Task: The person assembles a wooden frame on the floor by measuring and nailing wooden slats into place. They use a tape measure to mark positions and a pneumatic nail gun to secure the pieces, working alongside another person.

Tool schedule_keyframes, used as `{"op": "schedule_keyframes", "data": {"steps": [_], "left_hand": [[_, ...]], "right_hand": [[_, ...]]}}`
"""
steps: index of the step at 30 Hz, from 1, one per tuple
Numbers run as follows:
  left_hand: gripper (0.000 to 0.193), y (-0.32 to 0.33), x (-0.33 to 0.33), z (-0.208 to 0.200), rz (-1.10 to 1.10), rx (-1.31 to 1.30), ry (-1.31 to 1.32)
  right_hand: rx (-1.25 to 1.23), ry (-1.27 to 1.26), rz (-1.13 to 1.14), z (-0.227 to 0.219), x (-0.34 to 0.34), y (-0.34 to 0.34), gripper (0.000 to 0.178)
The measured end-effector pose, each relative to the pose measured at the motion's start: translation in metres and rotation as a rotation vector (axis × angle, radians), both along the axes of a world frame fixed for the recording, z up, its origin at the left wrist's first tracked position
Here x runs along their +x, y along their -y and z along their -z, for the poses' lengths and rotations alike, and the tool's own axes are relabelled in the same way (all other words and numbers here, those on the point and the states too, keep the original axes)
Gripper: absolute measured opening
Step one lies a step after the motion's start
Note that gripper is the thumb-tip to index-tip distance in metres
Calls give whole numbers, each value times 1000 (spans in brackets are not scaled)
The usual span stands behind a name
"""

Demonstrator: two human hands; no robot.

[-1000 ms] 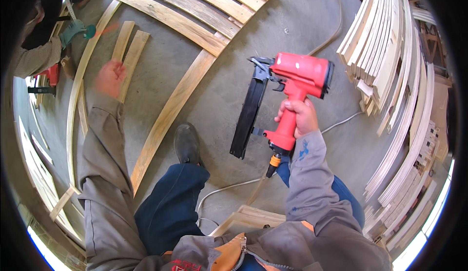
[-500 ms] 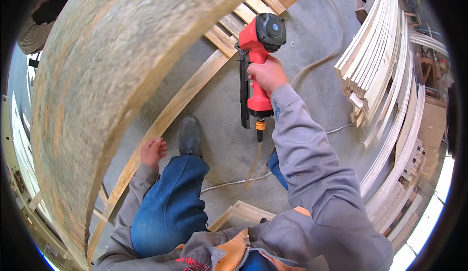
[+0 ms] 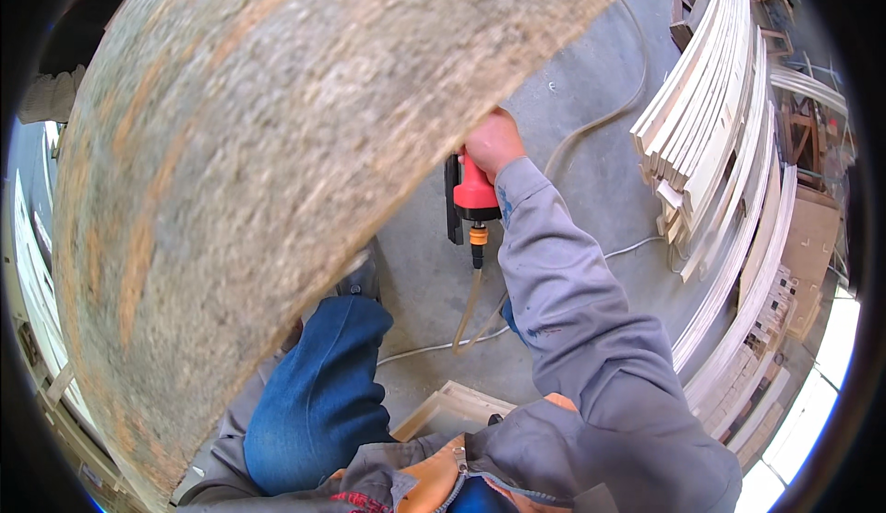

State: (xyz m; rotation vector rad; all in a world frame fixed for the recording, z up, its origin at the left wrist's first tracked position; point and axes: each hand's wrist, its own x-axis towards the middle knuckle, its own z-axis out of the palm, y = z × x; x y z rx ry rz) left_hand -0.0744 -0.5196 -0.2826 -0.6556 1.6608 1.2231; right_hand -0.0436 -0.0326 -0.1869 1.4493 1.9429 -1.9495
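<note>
A wide rough-faced board (image 3: 240,172), grey-brown with orange streaks, fills the left and upper middle of the view. My right hand (image 3: 496,138) grips a red pneumatic nail gun (image 3: 474,187) by its handle. The board's edge passes over the gun's head and part of my fingers, so those are hidden. An orange fitting (image 3: 478,235) joins the gun's lower end to a tan air hose (image 3: 468,303). My left hand is out of sight behind the board; only part of its grey sleeve (image 3: 242,404) shows beside my blue-jeaned knee.
Long pale wooden strips (image 3: 706,79) are piled at the right on the grey floor (image 3: 425,301). The hose loops at the upper right, and a white cable (image 3: 434,350) crosses the floor. A wooden frame corner (image 3: 452,407) lies near my body. Dark clothing shows at the far upper left.
The board has swung right and up across the view. It now covers my left hand, the slats, the long wooden rail and the nail gun's head. My right hand has shifted slightly left.
</note>
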Motion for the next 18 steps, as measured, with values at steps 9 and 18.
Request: {"op": "schedule_keyframes", "data": {"steps": [9,18], "left_hand": [[30,-9,5,-6,52,-52,40],[30,1,7,9,77,-37,-5]], "right_hand": [[82,58,-5,-16,-12,18,33],[172,34,-8,16,-9,16,46]]}}
